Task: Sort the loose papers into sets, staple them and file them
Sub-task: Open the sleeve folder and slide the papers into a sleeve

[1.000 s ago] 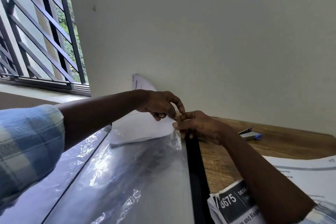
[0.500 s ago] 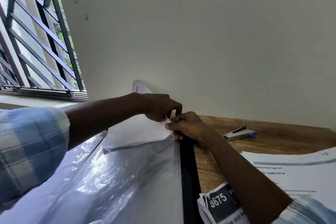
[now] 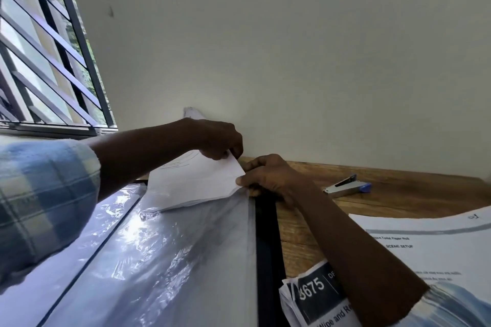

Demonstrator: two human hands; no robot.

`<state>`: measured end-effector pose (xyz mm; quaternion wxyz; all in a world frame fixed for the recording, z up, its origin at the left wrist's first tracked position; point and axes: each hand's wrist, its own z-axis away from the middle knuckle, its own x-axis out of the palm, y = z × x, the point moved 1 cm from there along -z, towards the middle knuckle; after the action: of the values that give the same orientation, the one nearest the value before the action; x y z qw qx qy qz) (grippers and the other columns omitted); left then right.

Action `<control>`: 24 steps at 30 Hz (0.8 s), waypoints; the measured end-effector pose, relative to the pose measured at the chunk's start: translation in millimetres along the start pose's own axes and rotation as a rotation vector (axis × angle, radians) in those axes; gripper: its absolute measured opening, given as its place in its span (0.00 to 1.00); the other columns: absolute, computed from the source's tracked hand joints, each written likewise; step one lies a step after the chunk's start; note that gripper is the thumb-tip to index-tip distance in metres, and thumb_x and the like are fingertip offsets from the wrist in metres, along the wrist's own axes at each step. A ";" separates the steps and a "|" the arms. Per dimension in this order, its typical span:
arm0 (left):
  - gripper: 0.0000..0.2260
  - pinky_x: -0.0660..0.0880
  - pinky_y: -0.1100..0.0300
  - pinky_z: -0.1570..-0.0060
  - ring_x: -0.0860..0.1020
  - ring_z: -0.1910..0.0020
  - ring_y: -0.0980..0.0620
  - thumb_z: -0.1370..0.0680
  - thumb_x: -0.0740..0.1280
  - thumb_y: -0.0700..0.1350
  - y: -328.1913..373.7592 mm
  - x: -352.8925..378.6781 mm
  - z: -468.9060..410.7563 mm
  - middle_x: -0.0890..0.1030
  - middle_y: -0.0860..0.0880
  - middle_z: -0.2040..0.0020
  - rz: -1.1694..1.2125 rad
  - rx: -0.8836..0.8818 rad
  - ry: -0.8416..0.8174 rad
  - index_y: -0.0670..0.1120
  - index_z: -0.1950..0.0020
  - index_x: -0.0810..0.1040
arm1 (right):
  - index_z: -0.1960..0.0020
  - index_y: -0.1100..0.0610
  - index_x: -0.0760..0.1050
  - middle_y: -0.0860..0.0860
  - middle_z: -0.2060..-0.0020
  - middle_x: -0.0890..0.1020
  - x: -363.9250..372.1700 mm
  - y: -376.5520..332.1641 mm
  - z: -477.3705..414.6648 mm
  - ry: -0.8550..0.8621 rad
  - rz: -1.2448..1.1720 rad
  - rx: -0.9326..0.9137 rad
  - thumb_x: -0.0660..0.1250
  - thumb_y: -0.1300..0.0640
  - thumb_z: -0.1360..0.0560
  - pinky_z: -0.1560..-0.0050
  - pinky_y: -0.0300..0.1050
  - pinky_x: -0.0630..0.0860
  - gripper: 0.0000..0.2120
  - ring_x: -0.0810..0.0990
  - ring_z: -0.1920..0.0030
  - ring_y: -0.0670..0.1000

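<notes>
1. The left hand sits just above the centre of the frame. Its fingers are curled, and thumb and fingertips pinch the upper right corner of a white paper set.
2. The paper set lies slanted in the middle of the frame. Its lower edge is at the mouth of a clear plastic sleeve, and most of the sheet is outside it. Faint print shows near its top.
3. The right hand, just right of centre, has its fingers curled. Its thumb presses at the right edge of the paper, where it pinches the sleeve's top corner.
4. The sleeve runs from the centre down to the lower left, shiny and wrinkled, and lies in an open folder with a black edge along its right side.
5. A wooden table fills the right side. On it, a silver stapler with a blue end lies well apart from the hands.
6. A printed sheet lies at the right edge, partly under the right forearm. A stack of papers marked "3675" sits at the lower centre-right, just beside the folder's edge.
7. A plaid sleeve covers the left upper arm at the left edge.
8. A barred window is in the upper left, and a pale wall fills the top.
</notes>
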<state>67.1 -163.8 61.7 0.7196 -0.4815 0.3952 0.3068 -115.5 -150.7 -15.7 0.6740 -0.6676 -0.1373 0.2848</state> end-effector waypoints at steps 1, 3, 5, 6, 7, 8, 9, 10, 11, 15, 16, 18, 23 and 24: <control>0.14 0.79 0.50 0.47 0.81 0.47 0.49 0.20 0.64 0.38 -0.4 -0.5 0.3 0.85 0.51 0.45 -0.018 0.008 -0.002 0.51 0.39 0.84 | 0.48 0.64 0.80 0.58 0.60 0.85 1.4 -0.2 -0.5 0.018 -0.021 0.004 0.78 0.66 0.28 0.68 0.38 0.79 0.11 0.82 0.71 0.49; 0.14 0.80 0.50 0.48 0.81 0.47 0.48 0.20 0.64 0.38 -1.0 -1.0 -0.1 0.85 0.50 0.47 -0.051 0.027 0.001 0.50 0.39 0.83 | 0.48 0.63 0.80 0.57 0.58 0.85 2.7 0.9 -2.2 0.052 -0.063 0.014 0.78 0.67 0.28 0.69 0.37 0.78 0.11 0.82 0.72 0.47; 0.15 0.79 0.50 0.48 0.81 0.45 0.46 0.19 0.63 0.37 -1.9 -0.5 1.1 0.84 0.49 0.46 -0.106 0.041 0.007 0.50 0.37 0.82 | 0.44 0.64 0.79 0.58 0.53 0.85 3.3 3.3 -4.2 0.089 -0.101 0.025 0.79 0.66 0.29 0.68 0.37 0.79 0.15 0.83 0.70 0.46; 0.16 0.79 0.52 0.48 0.80 0.44 0.46 0.19 0.63 0.37 -1.7 -0.5 2.0 0.83 0.49 0.45 -0.135 0.051 0.015 0.50 0.35 0.81 | 0.43 0.64 0.79 0.58 0.52 0.85 3.4 4.2 -5.3 0.106 -0.120 0.031 0.79 0.65 0.29 0.68 0.37 0.80 0.17 0.83 0.69 0.47; 0.16 0.78 0.53 0.48 0.80 0.43 0.46 0.19 0.63 0.36 -1.1 -0.4 3.2 0.82 0.49 0.44 -0.165 0.063 0.020 0.50 0.34 0.81 | 0.42 0.64 0.79 0.58 0.50 0.85 4.0 4.8 -6.1 0.119 -0.134 0.034 0.79 0.65 0.29 0.66 0.38 0.81 0.18 0.83 0.67 0.48; 0.17 0.77 0.53 0.48 0.80 0.43 0.47 0.18 0.63 0.36 0.1 0.3 3.6 0.81 0.50 0.44 -0.192 0.078 0.021 0.50 0.33 0.80 | 0.41 0.64 0.79 0.58 0.50 0.85 4.3 5.2 -6.7 0.126 -0.141 0.036 0.79 0.64 0.28 0.65 0.39 0.82 0.18 0.84 0.66 0.48; 0.16 0.76 0.54 0.48 0.79 0.42 0.47 0.17 0.62 0.37 2.5 0.4 5.0 0.80 0.49 0.43 -0.217 0.094 0.020 0.50 0.32 0.79 | 0.42 0.64 0.79 0.57 0.51 0.85 5.2 5.0 -7.4 0.126 -0.141 0.040 0.79 0.64 0.28 0.65 0.39 0.82 0.17 0.84 0.66 0.48; 0.17 0.74 0.56 0.50 0.78 0.41 0.47 0.16 0.61 0.37 6.1 0.7 6.0 0.79 0.49 0.41 -0.241 0.110 0.018 0.50 0.31 0.78 | 0.42 0.64 0.79 0.57 0.53 0.85 5.7 4.9 -7.8 0.125 -0.138 0.043 0.79 0.65 0.28 0.66 0.38 0.82 0.16 0.84 0.67 0.47; 0.17 0.71 0.57 0.52 0.78 0.42 0.47 0.16 0.60 0.37 9.2 2.2 6.3 0.79 0.49 0.41 -0.254 0.129 0.023 0.50 0.30 0.77 | 0.43 0.64 0.80 0.56 0.53 0.85 6.1 4.6 -8.5 0.125 -0.136 0.044 0.78 0.65 0.27 0.67 0.37 0.81 0.15 0.84 0.67 0.47; 0.21 0.71 0.56 0.56 0.79 0.45 0.46 0.18 0.60 0.35 21.2 5.1 8.7 0.79 0.48 0.43 -0.242 0.201 0.077 0.53 0.30 0.78 | 0.43 0.65 0.79 0.58 0.51 0.85 8.9 3.0 -9.6 0.135 -0.117 0.051 0.78 0.67 0.28 0.67 0.38 0.80 0.15 0.85 0.63 0.50; 0.19 0.71 0.56 0.56 0.79 0.45 0.46 0.18 0.61 0.36 22.1 4.8 8.8 0.79 0.48 0.44 -0.216 0.208 0.100 0.52 0.32 0.80 | 0.42 0.65 0.79 0.58 0.50 0.86 8.8 2.6 -9.6 0.141 -0.103 0.045 0.78 0.67 0.28 0.67 0.38 0.81 0.16 0.85 0.62 0.50; 0.15 0.68 0.57 0.56 0.79 0.45 0.46 0.17 0.63 0.38 22.2 4.6 11.5 0.81 0.49 0.46 -0.143 0.214 0.116 0.51 0.35 0.82 | 0.42 0.65 0.80 0.58 0.51 0.86 10.0 0.7 -7.4 0.143 -0.098 0.031 0.79 0.67 0.29 0.68 0.38 0.80 0.17 0.85 0.62 0.50; 0.18 0.71 0.55 0.55 0.79 0.45 0.46 0.20 0.65 0.36 24.1 -2.5 23.2 0.78 0.48 0.41 -0.091 0.143 0.042 0.50 0.31 0.77 | 0.39 0.53 0.80 0.52 0.55 0.87 18.5 11.3 -7.5 0.250 0.084 -0.143 0.80 0.56 0.30 0.58 0.47 0.84 0.21 0.85 0.60 0.50; 0.22 0.70 0.55 0.57 0.78 0.45 0.45 0.20 0.64 0.35 20.1 -4.4 26.1 0.75 0.48 0.37 -0.133 0.107 0.011 0.51 0.28 0.73 | 0.36 0.48 0.79 0.49 0.55 0.87 23.4 15.3 -7.1 0.304 0.177 -0.200 0.79 0.51 0.31 0.52 0.50 0.84 0.24 0.86 0.56 0.50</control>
<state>55.5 -132.7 62.2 0.7608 -0.4693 0.3821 0.2344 -95.9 -144.1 -35.7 0.5898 -0.7759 -0.0024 0.2239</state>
